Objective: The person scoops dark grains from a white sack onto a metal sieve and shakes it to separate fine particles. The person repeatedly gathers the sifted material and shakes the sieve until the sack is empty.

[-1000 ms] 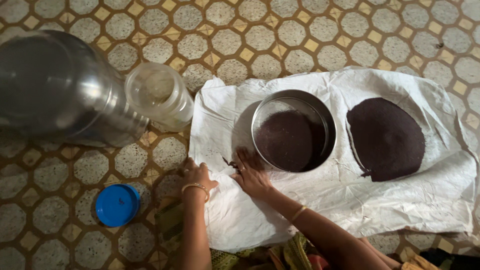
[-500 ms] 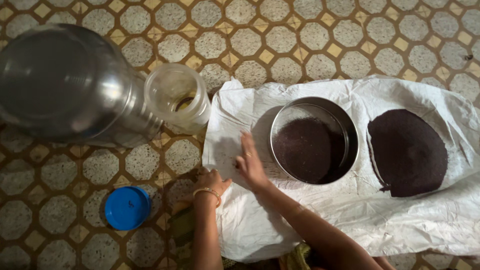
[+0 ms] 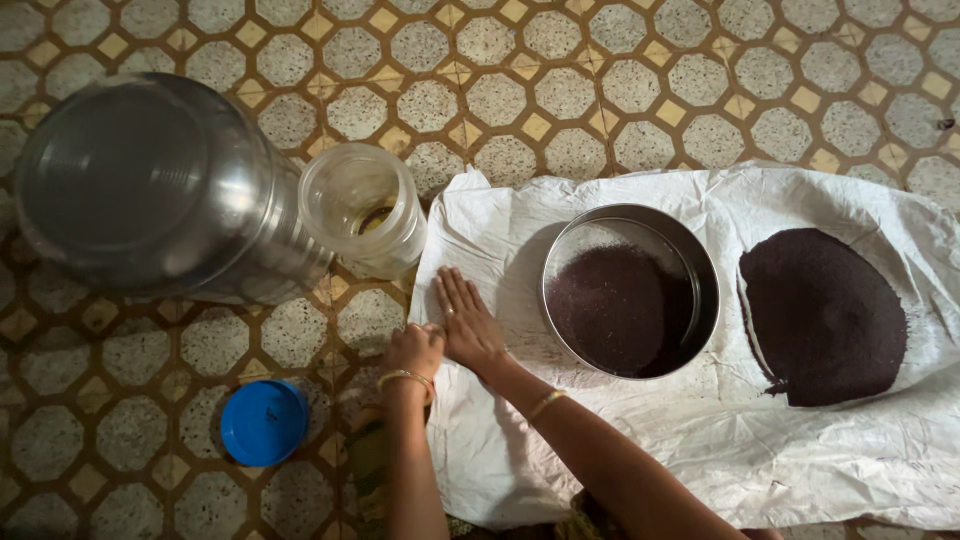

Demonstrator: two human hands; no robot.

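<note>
White cloth smoothed flat beside the sieve

White cloth (image 3: pixel 640 440) lies under both hands at its left edge. The right hand (image 3: pixel 465 322) rests flat on it, palm down and fingers spread wide, holding nothing; half a second ago it stood nearer the sieve with the fingers drawn together, and a second ago it was brushing at a few dark specks close to the rim. It has since slid left and up toward the cloth's border. The left hand (image 3: pixel 413 350), wearing a gold bangle, sits curled at the very edge of the cloth, touching the right hand; whether it pinches the fabric cannot be told from here.

Just right of the hands stands a round steel sieve (image 3: pixel 630 290) with dark fine grain inside it. Farther right on the same cloth lies a round heap of dark grain (image 3: pixel 822 315), well apart from the hands. The sweep suggests loose grains are being cleared from that corner.

Off the cloth, on the tiled floor (image 3: pixel 620 90), stand a clear plastic jar (image 3: pixel 362 210) with no lid and a large steel pot (image 3: pixel 150 190) touching it. A blue lid (image 3: pixel 264 422) lies near the left forearm.
</note>
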